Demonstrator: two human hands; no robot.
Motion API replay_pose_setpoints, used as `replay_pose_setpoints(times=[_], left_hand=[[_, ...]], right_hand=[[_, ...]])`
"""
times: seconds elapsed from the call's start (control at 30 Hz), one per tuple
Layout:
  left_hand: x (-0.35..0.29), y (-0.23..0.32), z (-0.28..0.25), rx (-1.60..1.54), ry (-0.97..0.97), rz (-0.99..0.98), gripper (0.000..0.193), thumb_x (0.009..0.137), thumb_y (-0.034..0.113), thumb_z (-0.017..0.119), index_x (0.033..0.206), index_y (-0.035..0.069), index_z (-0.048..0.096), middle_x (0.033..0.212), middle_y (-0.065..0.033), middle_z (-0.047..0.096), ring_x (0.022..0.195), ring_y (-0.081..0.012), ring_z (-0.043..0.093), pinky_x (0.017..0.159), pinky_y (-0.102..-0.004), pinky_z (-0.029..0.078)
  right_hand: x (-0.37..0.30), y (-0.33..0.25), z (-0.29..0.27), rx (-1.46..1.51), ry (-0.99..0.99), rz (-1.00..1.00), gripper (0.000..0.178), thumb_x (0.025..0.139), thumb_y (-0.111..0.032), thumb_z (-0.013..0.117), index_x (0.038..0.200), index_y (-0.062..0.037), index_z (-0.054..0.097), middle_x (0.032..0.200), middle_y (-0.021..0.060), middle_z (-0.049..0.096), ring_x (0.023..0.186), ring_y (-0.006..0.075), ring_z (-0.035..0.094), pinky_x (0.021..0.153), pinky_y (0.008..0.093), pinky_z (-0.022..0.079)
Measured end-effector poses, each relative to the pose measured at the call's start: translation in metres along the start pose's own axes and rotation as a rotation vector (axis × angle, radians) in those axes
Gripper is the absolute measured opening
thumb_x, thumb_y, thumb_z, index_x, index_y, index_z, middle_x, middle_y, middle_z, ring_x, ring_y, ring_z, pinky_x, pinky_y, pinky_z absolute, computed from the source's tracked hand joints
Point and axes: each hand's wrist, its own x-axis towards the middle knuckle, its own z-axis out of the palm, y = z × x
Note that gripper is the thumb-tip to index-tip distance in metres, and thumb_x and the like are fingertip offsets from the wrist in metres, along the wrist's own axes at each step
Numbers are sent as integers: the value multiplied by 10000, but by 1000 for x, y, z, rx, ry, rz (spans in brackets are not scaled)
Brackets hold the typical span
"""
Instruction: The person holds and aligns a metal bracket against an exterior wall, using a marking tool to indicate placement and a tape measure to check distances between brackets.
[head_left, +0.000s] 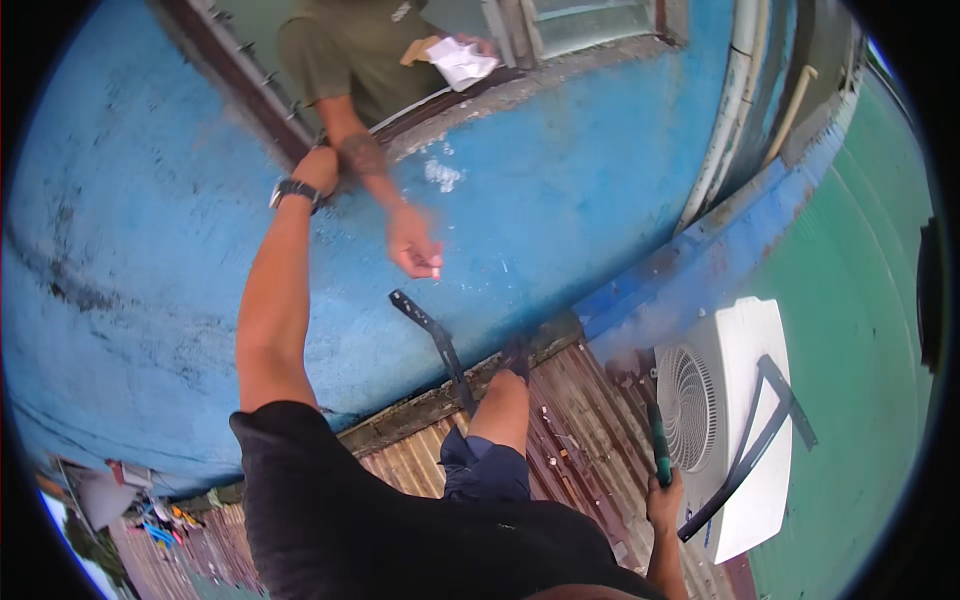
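Green tool (660,447) is down near the white AC unit (757,325), with the right hand (664,499) wrapped around it. Left hand (318,172) is up by the window frame (248,82), can't tell if that grip's open or closed.

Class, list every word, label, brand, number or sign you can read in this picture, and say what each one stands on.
No text can be read here.
Olive shirt at the top: a pale chest mark, too small and blurred to read.
Black shirt: a tiny mark, too small to read.
White outdoor unit: blue marking near its bottom, too small to read.
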Motion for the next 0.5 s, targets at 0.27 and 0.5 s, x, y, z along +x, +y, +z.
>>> replay_pose_setpoints(times=[0.27, 0.5], left_hand=[[106, -71, 121, 159, 484, 560, 227, 966, 182, 499, 965, 14, 651, 949, -236, 657, 863, -385, 630, 785, -497, 498], [113, 68, 136, -200, 184, 81, 528, 1001, 412, 533, 1166, -73, 660, 1158, -359, 640, 1057, -509, 611, 929, -582, 473]], right_hand=[[13, -33, 10, 66, 50, -41, 492, 834, -158, 678, 1274, 36, 576, 1088, 277, 671, 1036, 451, 648, 897, 461, 506], [25, -62, -16, -7, 121, 70, 285, 843, -150, 667, 1091, -21, 611, 830, 204, 665, 759, 378, 658, 713, 450, 512]])
